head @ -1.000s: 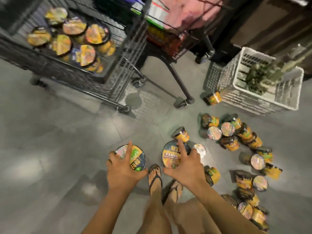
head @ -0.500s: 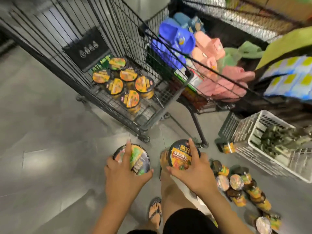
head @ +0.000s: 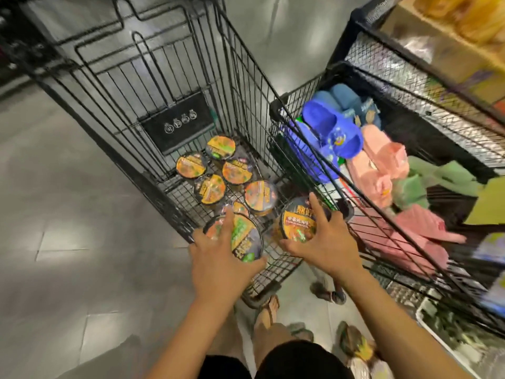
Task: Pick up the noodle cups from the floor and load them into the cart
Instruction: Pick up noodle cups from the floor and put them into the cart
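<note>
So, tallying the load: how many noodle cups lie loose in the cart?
6: five clustered lids-up on the cart's wire floor, a sixth peeking out behind the cup the left hand holds; more may hide.

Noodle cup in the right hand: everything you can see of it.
The noodle cup is a round tub, its sealed lid dark-rimmed, printed orange with yellow characters on black; glossy. It is tilted, lid toward the camera. The right hand grips it from above, fingers spread across lid and rim, holding it over the near end of the black wire cart.
</note>
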Demonstrator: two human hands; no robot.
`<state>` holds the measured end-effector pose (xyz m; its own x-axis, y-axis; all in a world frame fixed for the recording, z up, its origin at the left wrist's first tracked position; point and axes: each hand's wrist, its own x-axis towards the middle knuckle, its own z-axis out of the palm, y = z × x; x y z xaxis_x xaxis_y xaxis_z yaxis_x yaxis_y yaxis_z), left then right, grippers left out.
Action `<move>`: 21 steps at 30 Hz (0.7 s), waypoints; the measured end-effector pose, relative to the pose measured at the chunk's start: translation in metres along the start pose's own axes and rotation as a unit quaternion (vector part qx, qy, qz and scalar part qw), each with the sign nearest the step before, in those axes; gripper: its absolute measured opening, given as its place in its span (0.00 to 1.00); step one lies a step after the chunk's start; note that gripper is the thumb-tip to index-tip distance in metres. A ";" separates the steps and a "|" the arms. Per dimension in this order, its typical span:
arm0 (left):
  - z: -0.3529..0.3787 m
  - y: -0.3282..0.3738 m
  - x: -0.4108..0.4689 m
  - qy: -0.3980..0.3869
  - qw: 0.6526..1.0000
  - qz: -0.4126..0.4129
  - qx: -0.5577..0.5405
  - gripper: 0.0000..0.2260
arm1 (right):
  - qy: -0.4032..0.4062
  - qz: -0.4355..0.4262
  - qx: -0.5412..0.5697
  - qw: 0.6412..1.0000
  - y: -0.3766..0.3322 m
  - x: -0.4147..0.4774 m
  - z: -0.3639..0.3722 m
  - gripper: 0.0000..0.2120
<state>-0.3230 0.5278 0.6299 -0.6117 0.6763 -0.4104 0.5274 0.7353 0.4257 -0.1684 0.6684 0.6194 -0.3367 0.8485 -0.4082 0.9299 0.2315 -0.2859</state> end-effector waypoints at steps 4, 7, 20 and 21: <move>0.032 -0.009 0.046 -0.079 0.997 -0.015 0.017 0.51 | -0.066 0.024 -0.077 0.995 0.000 0.049 0.026 0.57; 0.060 -0.017 0.064 -0.132 0.990 -0.016 0.039 0.52 | -0.134 0.042 -0.136 0.981 0.007 0.078 0.044 0.56; 0.180 -0.005 0.098 -0.167 0.972 -0.162 0.039 0.57 | -0.262 0.059 -0.178 0.947 0.037 0.157 0.127 0.61; 0.187 -0.004 0.101 -0.170 0.971 -0.166 0.041 0.57 | -0.263 0.058 -0.171 0.948 0.040 0.159 0.130 0.61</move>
<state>-0.2765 0.6012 0.4357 -0.5336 0.3666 -0.7621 0.3881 0.9068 0.1645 -0.2042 0.7512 0.4304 -0.1725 0.5441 -0.8211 0.9288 0.3675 0.0483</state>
